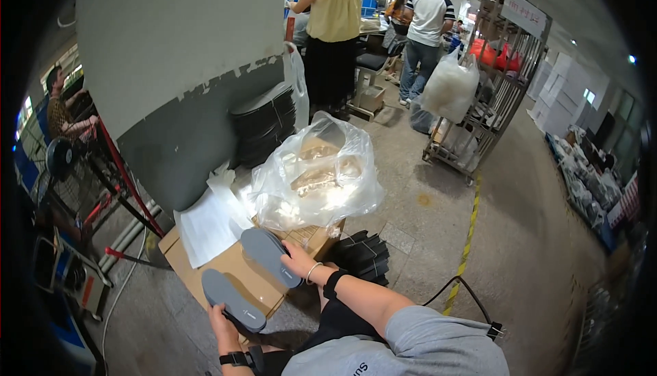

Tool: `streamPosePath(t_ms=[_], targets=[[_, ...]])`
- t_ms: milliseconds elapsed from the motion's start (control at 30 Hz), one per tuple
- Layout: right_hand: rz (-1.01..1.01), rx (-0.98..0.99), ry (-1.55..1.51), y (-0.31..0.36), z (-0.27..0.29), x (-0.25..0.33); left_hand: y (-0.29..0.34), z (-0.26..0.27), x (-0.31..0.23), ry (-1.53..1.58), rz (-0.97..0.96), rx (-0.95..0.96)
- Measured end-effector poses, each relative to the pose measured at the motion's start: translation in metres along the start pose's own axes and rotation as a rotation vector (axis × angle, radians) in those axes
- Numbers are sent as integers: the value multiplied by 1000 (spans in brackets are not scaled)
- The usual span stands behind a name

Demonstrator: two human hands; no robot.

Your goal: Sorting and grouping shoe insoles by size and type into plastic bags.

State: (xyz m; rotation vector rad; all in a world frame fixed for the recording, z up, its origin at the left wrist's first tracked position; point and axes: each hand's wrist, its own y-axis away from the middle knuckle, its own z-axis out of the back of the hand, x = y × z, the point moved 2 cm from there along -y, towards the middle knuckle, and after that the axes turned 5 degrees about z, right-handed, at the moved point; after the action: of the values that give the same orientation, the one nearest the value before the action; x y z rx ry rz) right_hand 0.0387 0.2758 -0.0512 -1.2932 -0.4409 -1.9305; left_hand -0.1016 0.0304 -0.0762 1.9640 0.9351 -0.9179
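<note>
My left hand [221,320] grips the heel end of a grey insole [233,299], its thumb on the edge and its fingers hidden underneath. In my right hand [299,262] are grey insoles [267,254], at least two stacked, pinched at the side. Both sets are held just above a cardboard box [259,292], apart from each other. On the box's far part rests a clear plastic bag [318,188] with pale brown contents. White paper sheets [209,225] lie at its left side.
Tied black stacks [363,256] stand on the floor right of the box; more dark stacks [263,123] lean by the wall. A metal rack cart [489,95] with bags stands far right, near yellow floor tape [469,239]. A fan [60,157] is at left. Several people work farther off.
</note>
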Motion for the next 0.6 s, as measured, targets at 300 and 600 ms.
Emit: streamPosePath(t_ms=[300,600], targets=[[165,-191,158,12,19,6,-4,8,-15,-661,1,-94],[-30,-380,-46,52,63,-45,9,-1,-13,-428,167,-119]])
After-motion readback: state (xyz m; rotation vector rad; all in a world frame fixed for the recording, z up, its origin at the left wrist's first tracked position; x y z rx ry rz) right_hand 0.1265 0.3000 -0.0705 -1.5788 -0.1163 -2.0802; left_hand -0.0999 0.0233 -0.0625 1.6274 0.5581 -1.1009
